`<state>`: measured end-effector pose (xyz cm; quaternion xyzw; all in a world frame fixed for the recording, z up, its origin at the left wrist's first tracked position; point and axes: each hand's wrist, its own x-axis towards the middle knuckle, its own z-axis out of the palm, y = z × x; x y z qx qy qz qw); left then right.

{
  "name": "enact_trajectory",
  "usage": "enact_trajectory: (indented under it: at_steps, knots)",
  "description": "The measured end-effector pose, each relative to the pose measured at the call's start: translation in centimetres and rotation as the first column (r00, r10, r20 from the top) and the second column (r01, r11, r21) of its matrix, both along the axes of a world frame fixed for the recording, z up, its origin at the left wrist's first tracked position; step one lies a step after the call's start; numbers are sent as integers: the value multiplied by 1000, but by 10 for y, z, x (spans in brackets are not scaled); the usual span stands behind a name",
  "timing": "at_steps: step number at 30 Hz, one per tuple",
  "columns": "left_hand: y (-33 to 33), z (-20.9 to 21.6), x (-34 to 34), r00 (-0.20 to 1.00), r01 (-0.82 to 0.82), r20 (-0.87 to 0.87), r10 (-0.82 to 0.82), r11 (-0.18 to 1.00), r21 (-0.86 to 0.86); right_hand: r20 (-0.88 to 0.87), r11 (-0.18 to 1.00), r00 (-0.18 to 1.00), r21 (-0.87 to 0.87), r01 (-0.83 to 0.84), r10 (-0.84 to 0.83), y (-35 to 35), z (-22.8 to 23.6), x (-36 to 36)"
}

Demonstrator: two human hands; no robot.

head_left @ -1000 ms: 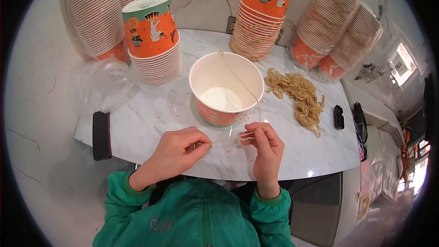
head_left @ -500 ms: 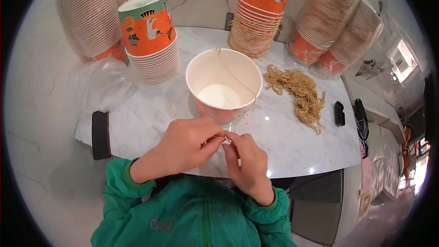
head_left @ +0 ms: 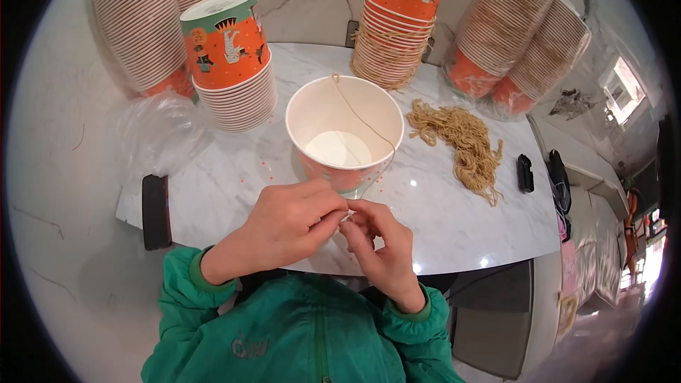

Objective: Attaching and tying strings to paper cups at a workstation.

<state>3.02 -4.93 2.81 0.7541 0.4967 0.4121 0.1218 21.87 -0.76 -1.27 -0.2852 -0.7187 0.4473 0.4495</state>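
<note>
A white-lined paper bucket (head_left: 339,149) stands upright in front of my hands. A thin tan cord (head_left: 364,122) crosses its mouth from the far rim to the near right rim, then drops down the outside toward my fingers. My left hand (head_left: 294,220) is closed in a pinch just below the bucket. My right hand (head_left: 383,241) meets it fingertip to fingertip, thumb and fingers bent together. The cord's end seems to be between them, largely hidden by the fingers. Right of the bucket lies a loose heap of tan cords (head_left: 461,145).
Upside-down orange and green paper buckets stand stacked at back left (head_left: 228,50); another stack, draped with cords (head_left: 394,42), stands behind. Plastic-wrapped bucket stacks (head_left: 507,35) flank the marble table (head_left: 454,234). A dark block (head_left: 156,211) sits at the left edge, a small black object (head_left: 525,174) at right.
My right hand's fingers have curled further in, and its thumb has moved left toward my left fingertips. My left hand stays pinched in nearly the same place.
</note>
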Motion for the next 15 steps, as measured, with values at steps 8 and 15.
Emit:
enact_trajectory:
  at_steps: [8, 15]
  knots:
    - [7, 12, -11, 980, -171, -70, 185, 972, 162, 6, 982, 985, 76, 173, -174, 14, -7, 3]
    - [27, 25, -17, 931, -112, -271, 244, 899, 424, -109, 959, 957, 68, 276, -267, 22, -15, -11]
